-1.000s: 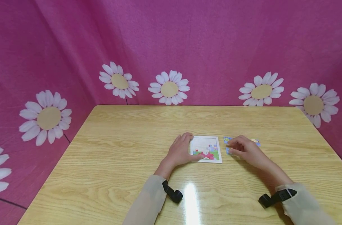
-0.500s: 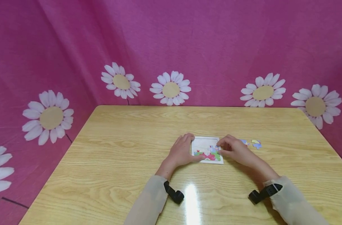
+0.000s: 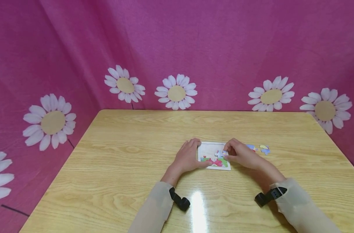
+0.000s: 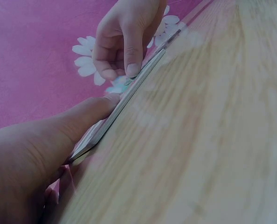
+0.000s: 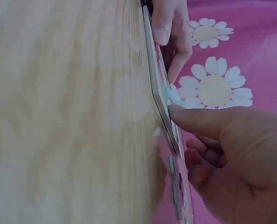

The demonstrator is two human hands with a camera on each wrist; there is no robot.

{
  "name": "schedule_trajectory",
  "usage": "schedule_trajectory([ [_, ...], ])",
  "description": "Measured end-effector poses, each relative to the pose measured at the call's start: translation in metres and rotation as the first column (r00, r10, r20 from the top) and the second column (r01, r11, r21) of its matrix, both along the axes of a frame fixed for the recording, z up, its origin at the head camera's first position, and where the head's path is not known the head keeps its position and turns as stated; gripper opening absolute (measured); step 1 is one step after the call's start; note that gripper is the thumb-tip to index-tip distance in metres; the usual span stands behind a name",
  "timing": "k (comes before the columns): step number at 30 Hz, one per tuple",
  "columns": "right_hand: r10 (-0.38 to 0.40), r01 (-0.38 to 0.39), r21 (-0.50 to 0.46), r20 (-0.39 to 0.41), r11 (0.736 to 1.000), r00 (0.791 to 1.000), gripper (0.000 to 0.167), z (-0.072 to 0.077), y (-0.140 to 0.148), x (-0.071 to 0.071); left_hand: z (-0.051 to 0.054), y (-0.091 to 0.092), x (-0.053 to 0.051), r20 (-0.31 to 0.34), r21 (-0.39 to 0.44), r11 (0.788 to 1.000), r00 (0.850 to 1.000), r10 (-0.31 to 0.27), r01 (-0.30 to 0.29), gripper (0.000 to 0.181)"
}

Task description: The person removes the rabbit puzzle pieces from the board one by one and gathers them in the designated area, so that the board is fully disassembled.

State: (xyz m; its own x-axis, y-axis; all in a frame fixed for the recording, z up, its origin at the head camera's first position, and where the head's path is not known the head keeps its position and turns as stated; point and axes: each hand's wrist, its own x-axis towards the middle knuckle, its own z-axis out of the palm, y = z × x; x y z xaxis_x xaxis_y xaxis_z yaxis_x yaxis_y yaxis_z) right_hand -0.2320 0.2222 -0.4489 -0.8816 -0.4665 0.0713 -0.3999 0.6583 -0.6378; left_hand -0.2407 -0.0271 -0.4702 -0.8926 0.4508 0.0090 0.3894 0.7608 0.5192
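A white-framed puzzle board [image 3: 207, 147] with a pink and green picture along its lower part lies flat on the table. The left hand [image 3: 186, 157] grips its left side, fingers at the far left corner and thumb across the near edge. Over the board's right side, the right hand [image 3: 242, 154] pinches a light blue puzzle piece [image 3: 219, 154] between thumb and fingers. In the left wrist view, the right hand's [image 4: 128, 39] thumb points down at the board. The right wrist view shows the right thumb at the board's edge; the fingertips partly hide the piece.
Several loose puzzle pieces [image 3: 264, 149] lie right of the board, some close behind the right hand. The wooden table [image 3: 130, 145] reaches back to a pink curtain [image 3: 220, 48] with white flowers. Black straps with small cameras sit on both wrists.
The right hand has moved left from the loose pieces to the board's right side, and the light blue piece there has shifted slightly left. The left hand keeps its hold on the board.
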Motion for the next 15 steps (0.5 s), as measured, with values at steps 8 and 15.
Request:
schedule_trajectory([
  [8,-0.021,0.015,-0.052,-0.122,0.999,0.992,0.018,-0.007,-0.003,0.007,-0.001,0.0,0.0,-0.008,-0.005,1.0,1.0,-0.009,0.009,0.089],
  [15,-0.027,0.008,-0.097,-0.192,0.995,0.981,0.014,-0.01,-0.004,0.009,0.001,0.0,0.0,-0.022,-0.01,1.0,1.0,-0.009,0.009,0.089],
])
